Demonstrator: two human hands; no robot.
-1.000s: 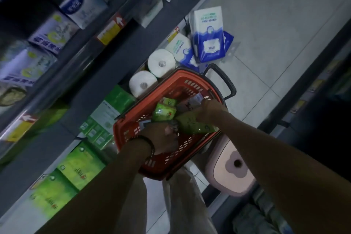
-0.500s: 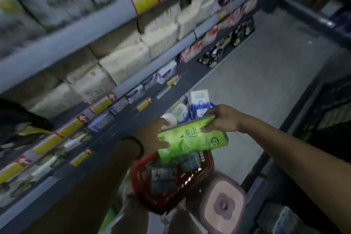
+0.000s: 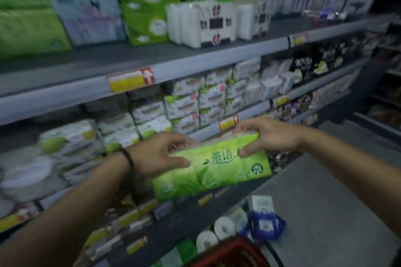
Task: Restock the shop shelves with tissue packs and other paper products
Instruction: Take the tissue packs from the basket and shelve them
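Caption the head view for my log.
Left hand and right hand hold a green tissue pack before stocked shelves, red basket below.

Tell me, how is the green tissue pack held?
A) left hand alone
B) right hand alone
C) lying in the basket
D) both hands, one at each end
D: the left hand grips one end of the green tissue pack, the right hand the other.

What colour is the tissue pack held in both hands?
The soft plastic-wrapped tissue pack is bright green, leaf-printed; head view.
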